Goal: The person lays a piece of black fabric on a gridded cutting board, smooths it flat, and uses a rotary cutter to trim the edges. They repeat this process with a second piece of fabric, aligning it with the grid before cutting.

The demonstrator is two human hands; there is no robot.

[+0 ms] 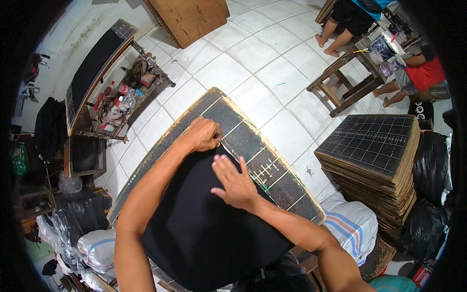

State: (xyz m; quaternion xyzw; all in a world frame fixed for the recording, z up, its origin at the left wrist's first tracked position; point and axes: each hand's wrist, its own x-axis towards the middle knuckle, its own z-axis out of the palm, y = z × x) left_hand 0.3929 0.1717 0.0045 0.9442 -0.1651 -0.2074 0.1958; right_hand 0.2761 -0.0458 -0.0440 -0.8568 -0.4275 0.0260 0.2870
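A dark board (242,130) with pale grid lines and worn, light edges lies at an angle in front of me. Black cloth (192,214) covers much of its near part and hangs toward my body. At the cloth's far corner, my left hand (205,133) is closed, its fingertips pinching the edge. My right hand (237,184) lies flat on the cloth near its right edge, fingers stretched and thumb apart. Whether the cloth wraps around the board's underside cannot be seen.
A tall stack of similar gridded boards (365,146) stands at right, beside a white striped sack (348,221). At upper left is a rack (138,97) holding bottles and rags. A wooden stool (340,82) and two people (345,22) are at far right.
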